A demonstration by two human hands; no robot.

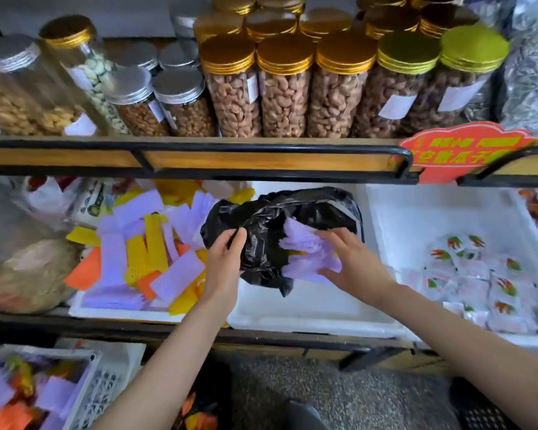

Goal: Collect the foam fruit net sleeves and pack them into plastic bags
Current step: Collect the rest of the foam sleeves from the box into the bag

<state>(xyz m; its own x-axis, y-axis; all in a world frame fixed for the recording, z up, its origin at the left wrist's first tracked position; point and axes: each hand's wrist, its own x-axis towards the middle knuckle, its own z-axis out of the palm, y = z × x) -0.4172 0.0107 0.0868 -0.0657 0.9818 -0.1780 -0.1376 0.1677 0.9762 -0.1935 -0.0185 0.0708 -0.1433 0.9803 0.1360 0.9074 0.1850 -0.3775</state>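
A black plastic bag (280,218) lies open in a white foam box (308,318) on the lower shelf. My left hand (224,259) pinches the bag's left rim. My right hand (345,256) grips a bunch of purple foam net sleeves (305,252) at the bag's mouth, partly inside it. To the left, a heap of loose purple, yellow and orange foam sleeves (146,252) fills another white foam tray (112,313).
Jars of nuts (283,88) line the upper shelf behind a black rail (199,147). A white box with small snack packets (479,274) sits at the right. A crate with more sleeves (28,395) stands on the floor at lower left. A red sign (466,150) hangs at right.
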